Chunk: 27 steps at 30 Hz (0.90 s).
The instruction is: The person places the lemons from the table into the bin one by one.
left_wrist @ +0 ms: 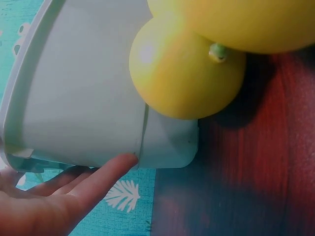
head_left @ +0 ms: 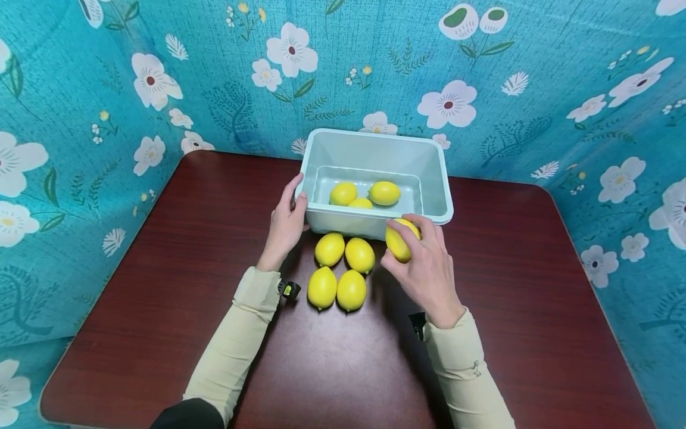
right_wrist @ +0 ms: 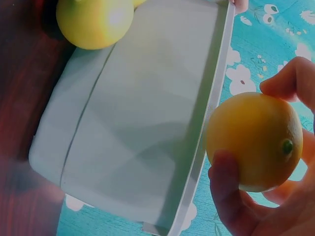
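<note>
In the head view my right hand (head_left: 429, 268) holds a lemon (head_left: 398, 243) between thumb and fingers, just outside the near wall of a pale blue-grey plastic bin (head_left: 348, 221), toward its right end. The right wrist view shows this lemon (right_wrist: 256, 142) close to the bin's rim. My left hand (head_left: 286, 223) touches the bin's left end, its fingers fairly straight along the outer wall. Three lemons lie inside the bin, one (head_left: 384, 193) to the right and another (head_left: 343, 193) to the left. The third (head_left: 361, 204) is partly hidden by the near wall.
Several lemons (head_left: 351, 290) stand grouped in front of the bin on the dark red-brown table (head_left: 161, 250). Blue floral cloth (head_left: 225, 71) hangs behind the table and at both sides. The bin stands at the table's back edge.
</note>
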Motion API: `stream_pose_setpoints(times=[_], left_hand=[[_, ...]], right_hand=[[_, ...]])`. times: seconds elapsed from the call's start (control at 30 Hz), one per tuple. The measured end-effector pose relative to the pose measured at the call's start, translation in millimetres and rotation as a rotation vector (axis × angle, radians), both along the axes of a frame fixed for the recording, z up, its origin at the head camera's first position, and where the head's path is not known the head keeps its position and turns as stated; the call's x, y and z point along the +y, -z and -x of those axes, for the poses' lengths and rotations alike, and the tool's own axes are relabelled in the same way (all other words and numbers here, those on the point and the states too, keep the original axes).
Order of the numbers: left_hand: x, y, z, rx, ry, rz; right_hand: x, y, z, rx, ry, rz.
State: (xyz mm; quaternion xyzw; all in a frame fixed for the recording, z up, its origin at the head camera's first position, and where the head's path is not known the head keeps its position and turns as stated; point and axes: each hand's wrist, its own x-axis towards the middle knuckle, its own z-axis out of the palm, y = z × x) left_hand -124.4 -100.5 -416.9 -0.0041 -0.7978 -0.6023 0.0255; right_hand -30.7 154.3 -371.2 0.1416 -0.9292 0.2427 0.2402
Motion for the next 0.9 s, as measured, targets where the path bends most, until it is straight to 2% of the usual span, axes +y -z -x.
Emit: stream_pose_setpoints(times=[0.53,0.9], left_hand=[[0.5,-1.9,-1.1,-0.014,-0.004,-0.006],[0.7,-2.4,-1.3,-0.014,-0.004,-0.006]], right_hand=[[10.3,-11.1,8.0,0.008,0.017,0.000],[11.6,-15.0,16.5,-0.001,0.046,0.040]])
